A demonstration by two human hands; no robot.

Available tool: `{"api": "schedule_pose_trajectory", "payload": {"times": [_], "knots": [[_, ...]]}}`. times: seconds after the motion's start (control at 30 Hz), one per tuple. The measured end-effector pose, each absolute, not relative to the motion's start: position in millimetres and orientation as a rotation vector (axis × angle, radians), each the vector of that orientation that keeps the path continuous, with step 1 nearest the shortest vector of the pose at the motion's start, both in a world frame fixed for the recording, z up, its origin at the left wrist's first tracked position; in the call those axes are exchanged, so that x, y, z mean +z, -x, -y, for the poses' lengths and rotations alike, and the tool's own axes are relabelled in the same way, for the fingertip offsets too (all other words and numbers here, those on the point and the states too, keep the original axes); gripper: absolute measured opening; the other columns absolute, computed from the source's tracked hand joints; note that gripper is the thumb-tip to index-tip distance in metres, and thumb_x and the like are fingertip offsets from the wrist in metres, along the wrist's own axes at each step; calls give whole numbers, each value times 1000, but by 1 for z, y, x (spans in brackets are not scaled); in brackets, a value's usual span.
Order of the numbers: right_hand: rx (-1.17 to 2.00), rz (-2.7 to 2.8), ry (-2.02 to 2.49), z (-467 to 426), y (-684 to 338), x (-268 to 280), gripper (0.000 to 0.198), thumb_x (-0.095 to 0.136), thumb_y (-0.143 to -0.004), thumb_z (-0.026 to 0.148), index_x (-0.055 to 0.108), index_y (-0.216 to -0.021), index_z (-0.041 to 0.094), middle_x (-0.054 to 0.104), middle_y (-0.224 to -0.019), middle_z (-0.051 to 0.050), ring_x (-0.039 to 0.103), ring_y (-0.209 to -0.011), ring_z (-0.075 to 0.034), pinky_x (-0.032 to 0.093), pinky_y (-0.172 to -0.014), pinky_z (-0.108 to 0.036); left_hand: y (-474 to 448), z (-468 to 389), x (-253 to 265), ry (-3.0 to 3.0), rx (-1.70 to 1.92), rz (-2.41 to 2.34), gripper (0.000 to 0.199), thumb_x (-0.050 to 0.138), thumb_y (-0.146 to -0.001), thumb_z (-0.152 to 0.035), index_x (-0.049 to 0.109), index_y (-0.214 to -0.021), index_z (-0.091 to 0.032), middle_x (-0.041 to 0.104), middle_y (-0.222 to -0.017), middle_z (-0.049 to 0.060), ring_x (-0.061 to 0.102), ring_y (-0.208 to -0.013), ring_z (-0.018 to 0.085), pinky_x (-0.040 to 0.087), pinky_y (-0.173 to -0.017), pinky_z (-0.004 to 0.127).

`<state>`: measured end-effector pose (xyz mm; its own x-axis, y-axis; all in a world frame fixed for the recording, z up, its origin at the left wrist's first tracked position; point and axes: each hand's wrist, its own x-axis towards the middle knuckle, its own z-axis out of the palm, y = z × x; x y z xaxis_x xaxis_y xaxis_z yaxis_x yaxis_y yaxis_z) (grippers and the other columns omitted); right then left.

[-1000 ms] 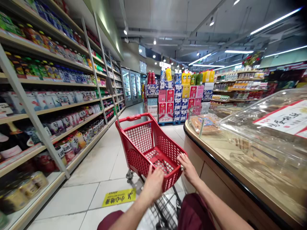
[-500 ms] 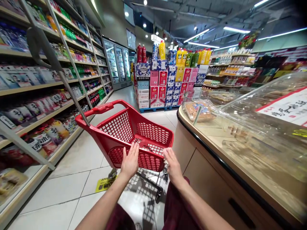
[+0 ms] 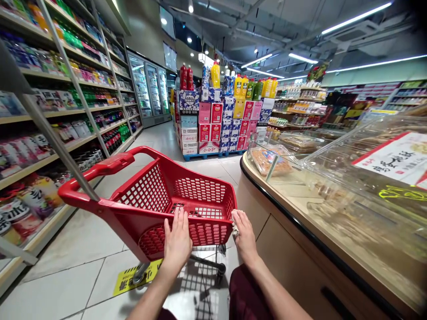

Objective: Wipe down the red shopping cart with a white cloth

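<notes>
A red plastic shopping cart (image 3: 156, 233) stands side-on in front of me, and no goods show in its basket. My left hand (image 3: 177, 238) is at the near side wall, its fingers stretched out and laid toward the top rim; whether the palm presses on the wall is hidden. At the cart's right front corner is my right hand (image 3: 245, 235). Its fingers are curled over a crumpled whitish tissue (image 3: 235, 227), which sits against or very near the rim. A grey pole (image 3: 56, 142) rises from the cart's handle end at left.
On my right runs a wooden counter (image 3: 267, 206) with a black edge and clear-covered baked goods. Drink shelves (image 3: 76, 80) line the left. Ahead stands a stack of drink cartons (image 3: 213, 122) on a blue pallet. A yellow floor sticker (image 3: 126, 282) lies under the cart.
The cart appears nearer and larger, its handle end swung further left. My right hand has shifted slightly right and the tissue shows more clearly. My left hand stays at the side wall.
</notes>
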<state>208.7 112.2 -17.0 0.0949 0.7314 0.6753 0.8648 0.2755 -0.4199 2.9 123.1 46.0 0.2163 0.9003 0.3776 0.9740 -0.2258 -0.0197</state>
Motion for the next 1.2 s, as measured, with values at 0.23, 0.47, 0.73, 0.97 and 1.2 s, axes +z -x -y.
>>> {"api": "schedule_pose_trajectory", "payload": {"times": [0.23,0.47,0.73,0.97,1.2], "knots": [[-143,1769,1420,-121,-186,-8,62,33,-71,-2,42,-129,20,39,-135,-3,23,-130,-18,28,-106,-41,-10,-120,46,2268,-378,1744,65,38,-67,-17,33,-131,-7,31,-140,12,18,-133,25,9,-106,53],[-164,1666,1416,-120,-211,-18,62,29,-72,-2,42,-129,20,39,-135,-5,22,-131,-20,30,-104,-48,39,-122,67,2140,-422,1806,56,36,-74,-22,38,-129,-10,36,-137,13,26,-129,25,12,-105,51],[-155,1891,1135,-116,-230,-25,63,28,-76,-2,36,-132,26,41,-134,-3,24,-130,-19,28,-104,-48,60,-124,93,1968,-419,1864,34,31,-80,-17,61,-94,-19,65,-97,8,53,-98,21,24,-100,47],[-113,1849,1159,-159,-201,-11,65,29,-65,-4,47,-125,16,44,-130,-7,27,-128,-19,24,-106,-45,28,-115,87,2120,-370,1805,48,37,-73,-12,50,-118,-20,56,-119,5,43,-114,19,16,-107,42],[-87,1737,1189,-173,-191,10,59,30,-68,-3,50,-121,17,51,-121,-9,35,-121,-19,26,-103,-46,62,-87,105,1832,-317,1843,56,35,-71,-13,40,-127,-8,39,-136,11,25,-130,23,5,-108,48]]}}
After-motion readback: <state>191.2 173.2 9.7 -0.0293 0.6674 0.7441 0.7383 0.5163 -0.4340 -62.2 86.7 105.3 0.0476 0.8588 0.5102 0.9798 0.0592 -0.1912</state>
